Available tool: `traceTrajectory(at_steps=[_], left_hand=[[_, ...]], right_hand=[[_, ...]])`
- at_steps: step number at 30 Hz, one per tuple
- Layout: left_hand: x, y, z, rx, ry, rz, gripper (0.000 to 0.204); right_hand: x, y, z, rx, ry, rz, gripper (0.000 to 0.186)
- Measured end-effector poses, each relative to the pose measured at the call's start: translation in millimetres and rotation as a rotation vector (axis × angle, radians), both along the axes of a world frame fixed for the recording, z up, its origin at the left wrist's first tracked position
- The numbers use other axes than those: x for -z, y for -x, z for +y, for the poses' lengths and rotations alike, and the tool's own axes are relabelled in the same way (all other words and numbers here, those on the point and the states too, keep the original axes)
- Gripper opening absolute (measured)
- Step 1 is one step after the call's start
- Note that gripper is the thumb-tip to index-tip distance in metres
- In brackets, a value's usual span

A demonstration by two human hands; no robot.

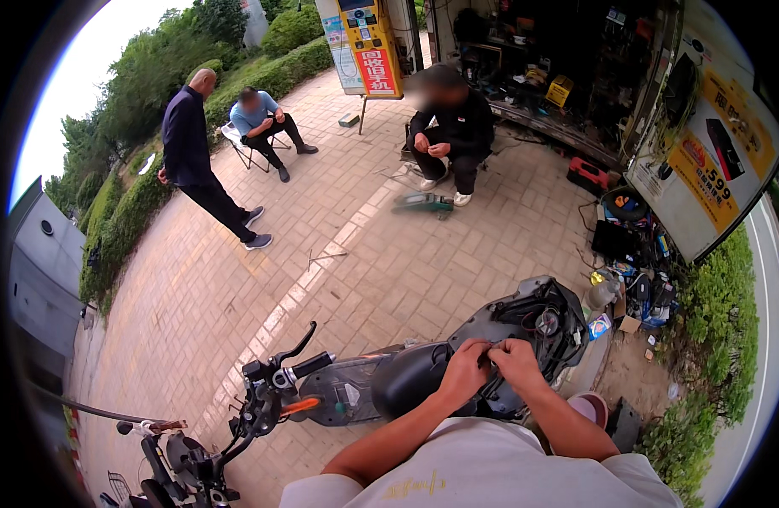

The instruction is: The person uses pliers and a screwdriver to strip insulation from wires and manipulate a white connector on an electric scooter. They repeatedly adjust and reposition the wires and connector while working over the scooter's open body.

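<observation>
Above the black seat [404,381] of a scooter, my left hand [464,372] and my right hand [515,366] meet with fingers curled close together. Whatever lies between my fingertips is too small and hidden to name. The scooter's rear end [546,296] is opened up, with dark plastic and inner parts showing just beyond my hands. To the left are its handlebar [309,368] with black grip and lever, and the grey footboard [347,398] with an orange item on it.
A standing person [190,144], a seated person [258,127] and a crouching person [457,127] by a green tool [423,205] are on the paving ahead. A cluttered kiosk [525,59], red toolbox [586,176] and pile of parts [639,279] line the right. Another two-wheeler [182,457] is lower left.
</observation>
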State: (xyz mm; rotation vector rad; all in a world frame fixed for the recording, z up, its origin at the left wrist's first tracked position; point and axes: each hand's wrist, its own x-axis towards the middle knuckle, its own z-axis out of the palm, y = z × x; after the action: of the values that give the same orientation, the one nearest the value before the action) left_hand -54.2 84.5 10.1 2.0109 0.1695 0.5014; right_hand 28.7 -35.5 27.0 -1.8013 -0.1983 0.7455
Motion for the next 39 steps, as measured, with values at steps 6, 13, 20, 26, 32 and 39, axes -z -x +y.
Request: traceTrajectory(at_steps=[6,13,20,26,32,39], left_hand=[[-13,-1,4,-0.036,0.023,0.005,0.018],[-19,3,11,-0.076,0.251,0.247,0.019],[-21,7,22,-0.009,0.365,0.454,0.025],[-20,11,24,0.031,0.434,0.532,0.021],[-17,16,22,0.060,0.453,0.544,0.021],[-3,22,32,0.083,0.604,0.661,0.023]], right_hand=[[-31,-7,-10,0.023,-0.188,-0.090,0.015],[-22,-40,-8,-0.484,-0.117,-0.477,0.017],[-27,-47,1,-0.687,-0.085,-0.592,0.014],[-29,-49,0,-0.827,-0.051,-0.524,0.015],[-21,-46,-1,-0.889,-0.069,-0.633,0.014],[-15,-30,0,-0.899,-0.064,-0.743,0.011]])
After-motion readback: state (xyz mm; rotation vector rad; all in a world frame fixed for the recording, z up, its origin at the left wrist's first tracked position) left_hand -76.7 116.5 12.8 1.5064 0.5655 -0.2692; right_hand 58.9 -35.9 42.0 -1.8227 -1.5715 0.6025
